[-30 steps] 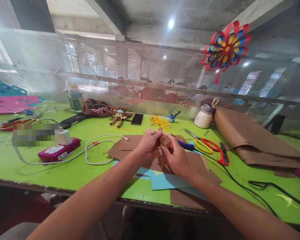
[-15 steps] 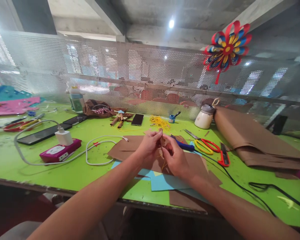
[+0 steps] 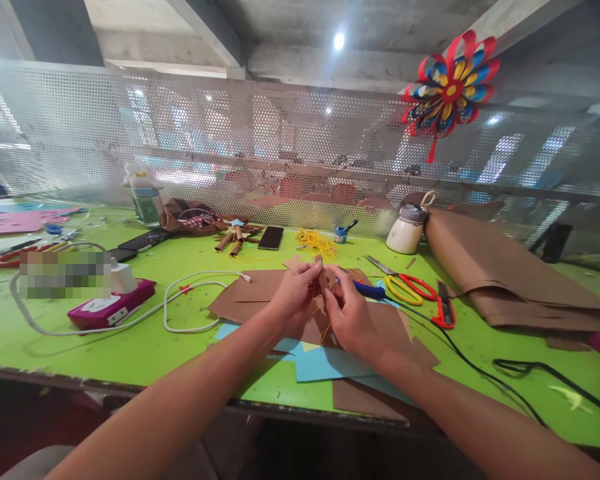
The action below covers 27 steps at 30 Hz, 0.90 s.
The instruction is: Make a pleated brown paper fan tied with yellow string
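Small brown paper piece [image 3: 323, 280] is pinched in left hand [image 3: 297, 297], held above brown sheets [image 3: 387, 327] towards the table's [image 3: 150, 360] front edge. Right hand [image 3: 350, 313] is curled narrow beside it; grip can't be told. Piece probably best kept steady, yellow thread [image 3: 325, 328] kept untangled below.

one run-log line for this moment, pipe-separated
left hand: pinching small brown piece | right hand: close beside it, contact unclear | below: brown sheet, blue paper | right of hands: scissors
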Each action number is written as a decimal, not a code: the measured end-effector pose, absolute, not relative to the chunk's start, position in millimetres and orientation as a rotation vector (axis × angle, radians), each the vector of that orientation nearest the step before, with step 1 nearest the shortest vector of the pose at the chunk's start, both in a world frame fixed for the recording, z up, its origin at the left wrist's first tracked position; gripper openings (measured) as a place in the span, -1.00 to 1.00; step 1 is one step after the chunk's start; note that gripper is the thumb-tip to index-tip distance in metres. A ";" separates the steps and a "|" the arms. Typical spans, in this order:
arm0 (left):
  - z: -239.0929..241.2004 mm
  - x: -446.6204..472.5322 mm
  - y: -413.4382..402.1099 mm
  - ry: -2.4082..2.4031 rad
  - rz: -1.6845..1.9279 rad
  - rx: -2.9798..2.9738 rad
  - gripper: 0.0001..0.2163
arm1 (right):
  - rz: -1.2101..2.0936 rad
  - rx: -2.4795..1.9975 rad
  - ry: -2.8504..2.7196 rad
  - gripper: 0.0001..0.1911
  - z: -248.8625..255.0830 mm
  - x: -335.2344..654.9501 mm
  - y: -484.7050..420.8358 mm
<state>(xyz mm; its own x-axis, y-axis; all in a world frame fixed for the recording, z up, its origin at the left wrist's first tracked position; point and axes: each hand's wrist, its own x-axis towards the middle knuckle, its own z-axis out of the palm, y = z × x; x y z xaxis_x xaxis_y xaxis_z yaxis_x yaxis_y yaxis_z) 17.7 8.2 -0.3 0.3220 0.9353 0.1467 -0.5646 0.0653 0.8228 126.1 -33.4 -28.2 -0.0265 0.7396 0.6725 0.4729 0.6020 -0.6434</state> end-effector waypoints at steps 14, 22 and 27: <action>-5.8 19.7 9.7 0.480 1.226 1.050 -0.77 | 0.308 -0.964 -1.663 -0.61 -27.1 124.0 -31.8; -4.9 12.5 16.9 0.590 1.161 1.023 -0.77 | 0.293 -1.021 -1.720 -0.57 -29.8 125.0 -36.0; -4.7 11.2 22.5 0.591 1.192 0.984 -0.75 | 0.282 -1.050 -1.751 -0.49 -28.0 122.7 -40.6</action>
